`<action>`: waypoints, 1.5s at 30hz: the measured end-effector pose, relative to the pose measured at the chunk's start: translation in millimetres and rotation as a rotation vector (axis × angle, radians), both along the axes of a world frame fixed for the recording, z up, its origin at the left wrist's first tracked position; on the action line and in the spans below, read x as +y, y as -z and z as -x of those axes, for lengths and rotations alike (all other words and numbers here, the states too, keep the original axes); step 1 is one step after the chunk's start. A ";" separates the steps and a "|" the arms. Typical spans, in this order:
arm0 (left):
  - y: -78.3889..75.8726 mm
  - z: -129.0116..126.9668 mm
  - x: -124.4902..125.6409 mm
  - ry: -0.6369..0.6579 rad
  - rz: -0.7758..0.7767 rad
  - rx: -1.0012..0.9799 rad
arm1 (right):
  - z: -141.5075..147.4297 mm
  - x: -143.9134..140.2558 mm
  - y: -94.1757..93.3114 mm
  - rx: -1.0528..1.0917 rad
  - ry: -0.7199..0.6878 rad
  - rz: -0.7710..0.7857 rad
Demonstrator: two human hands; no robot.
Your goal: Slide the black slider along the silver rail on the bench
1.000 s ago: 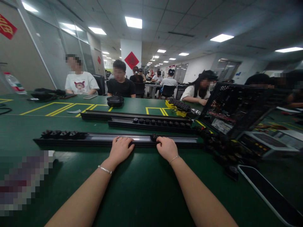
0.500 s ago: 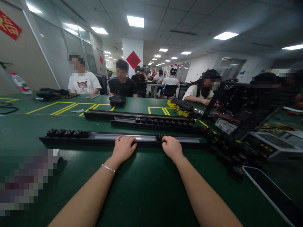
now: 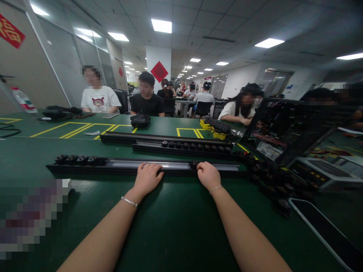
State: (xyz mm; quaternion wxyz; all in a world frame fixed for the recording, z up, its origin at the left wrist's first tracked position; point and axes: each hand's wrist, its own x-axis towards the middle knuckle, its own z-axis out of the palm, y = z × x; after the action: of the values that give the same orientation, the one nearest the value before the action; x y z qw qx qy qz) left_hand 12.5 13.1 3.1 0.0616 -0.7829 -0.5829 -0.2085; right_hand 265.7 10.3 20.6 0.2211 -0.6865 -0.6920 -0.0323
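Left hand holds the near black rail, fingers over its top — likely steadying it on the table. Right hand, fingers curled narrow, meets the small black block in that rail — pinching or pressing, cannot tell.

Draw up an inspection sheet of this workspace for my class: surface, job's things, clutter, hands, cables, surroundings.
Surface: flat green tabletop with straight yellow lines.
Job's things: long black rail with a pale shiny channel; small black pieces clustered at its left end; lone black piece further right; two black rails behind.
Clutter: white-rimmed black slab, heap of dark parts, open black box-shaped case.
Hands: left hand on the rail; right hand at the lone piece, grip unclear.
Cables: thin black cable, far left.
Surroundings: seated people, white pillar, red diamond sign.
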 end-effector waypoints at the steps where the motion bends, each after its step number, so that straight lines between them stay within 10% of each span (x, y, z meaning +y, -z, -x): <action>1: -0.2 0.0 0.0 -0.001 0.004 -0.002 | -0.6 0.2 -0.4 0.000 0.000 0.005; 20: 0.8 -1.2 -0.4 -0.018 -0.007 0.008 | 9.5 8.0 10.7 0.194 0.045 -0.212; 45: -1.1 -2.3 -2.1 -0.018 -0.004 -0.003 | 16.3 14.9 3.2 0.187 0.138 -0.032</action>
State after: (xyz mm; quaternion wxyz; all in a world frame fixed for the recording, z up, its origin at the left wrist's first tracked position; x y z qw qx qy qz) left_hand 14.8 11.0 4.2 0.0644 -0.7772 -0.5896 -0.2103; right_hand 249.4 25.2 17.5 0.2931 -0.7289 -0.6186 0.0056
